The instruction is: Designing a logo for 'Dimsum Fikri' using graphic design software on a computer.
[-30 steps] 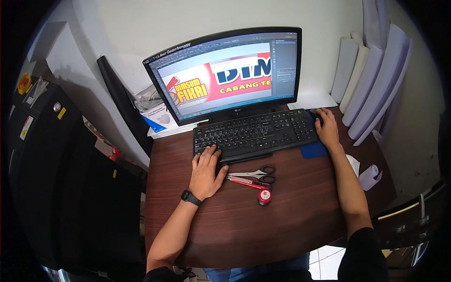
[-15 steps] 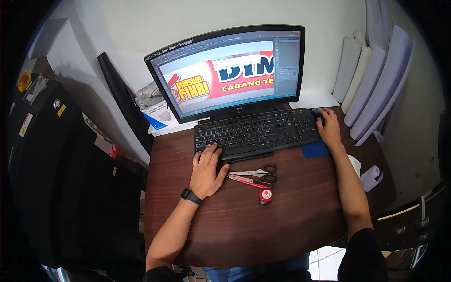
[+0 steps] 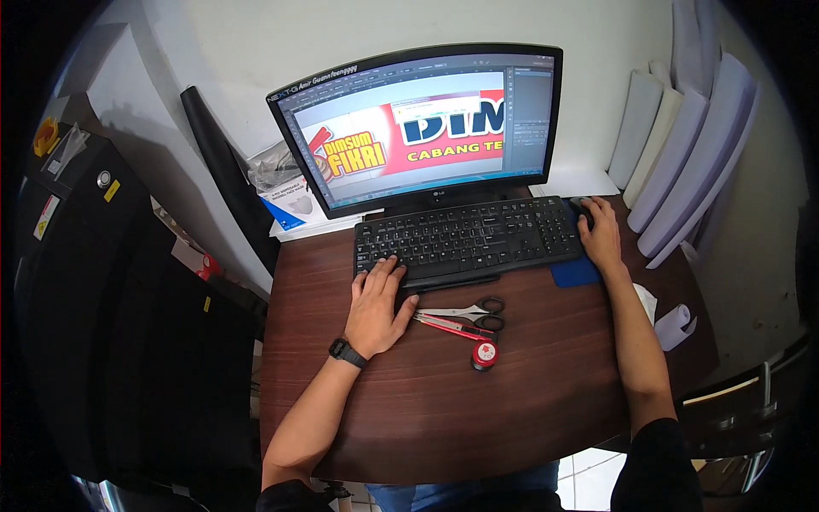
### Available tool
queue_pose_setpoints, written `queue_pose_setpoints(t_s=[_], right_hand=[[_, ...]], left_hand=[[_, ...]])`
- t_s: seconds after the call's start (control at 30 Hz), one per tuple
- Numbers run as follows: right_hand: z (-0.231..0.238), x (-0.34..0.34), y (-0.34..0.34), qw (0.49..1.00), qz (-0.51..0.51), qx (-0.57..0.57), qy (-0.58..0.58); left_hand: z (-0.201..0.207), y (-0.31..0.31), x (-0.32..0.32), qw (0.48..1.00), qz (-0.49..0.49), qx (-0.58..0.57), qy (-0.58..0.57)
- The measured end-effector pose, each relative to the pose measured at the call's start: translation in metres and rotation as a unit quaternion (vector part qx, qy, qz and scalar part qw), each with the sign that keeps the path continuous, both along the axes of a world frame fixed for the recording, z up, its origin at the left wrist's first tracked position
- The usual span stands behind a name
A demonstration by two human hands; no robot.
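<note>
My left hand (image 3: 375, 311) lies with its fingers apart at the lower left corner of a black keyboard (image 3: 478, 235), fingertips on the keys. A dark watch (image 3: 347, 352) is on that wrist. Near the left thumb, black-handled scissors (image 3: 461, 313) lie beside a red utility knife (image 3: 450, 326), and a small round red-and-black object (image 3: 484, 355) sits just below them. To the right of the keyboard, my right hand (image 3: 602, 235) is curled over a dark computer mouse (image 3: 580, 207), partly hidden under the fingers, by a blue mouse pad (image 3: 576, 271). A monitor (image 3: 418, 128) behind shows a colourful banner design with a small window over it.
Tall paper rolls (image 3: 682, 162) lean at the wall on the right. A small white roll (image 3: 674, 327) lies at the right of the brown desk (image 3: 478, 427). Left of the monitor is a mask box (image 3: 293, 205); a large black machine (image 3: 111, 324) stands farther left.
The view has shifted slightly. Both hands keep their places, the left on the keys and the right on the mouse. The small window on the screen looks clearer now.
</note>
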State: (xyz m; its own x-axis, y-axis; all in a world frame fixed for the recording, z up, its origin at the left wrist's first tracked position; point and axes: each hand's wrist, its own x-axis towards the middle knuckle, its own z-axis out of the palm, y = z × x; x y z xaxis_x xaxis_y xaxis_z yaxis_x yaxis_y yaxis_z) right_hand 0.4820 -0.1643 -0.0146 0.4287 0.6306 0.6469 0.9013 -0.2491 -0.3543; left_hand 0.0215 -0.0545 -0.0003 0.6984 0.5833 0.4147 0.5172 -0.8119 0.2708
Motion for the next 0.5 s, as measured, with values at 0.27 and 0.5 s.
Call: queue_pose_setpoints(t_s=[0.27, 0.5], right_hand=[[0.0027, -0.0043, -0.0024, 1.0, 0.026, 0.007, -0.005], [0.0017, -0.0035, -0.0028, 1.0, 0.012, -0.025, 0.001]], left_hand=[[-0.001, -0.0017, -0.002, 1.0, 0.01, -0.005, -0.007], [-0.0032, 0.0002, -0.0036, 1.0, 0.001, -0.007, -0.01]])
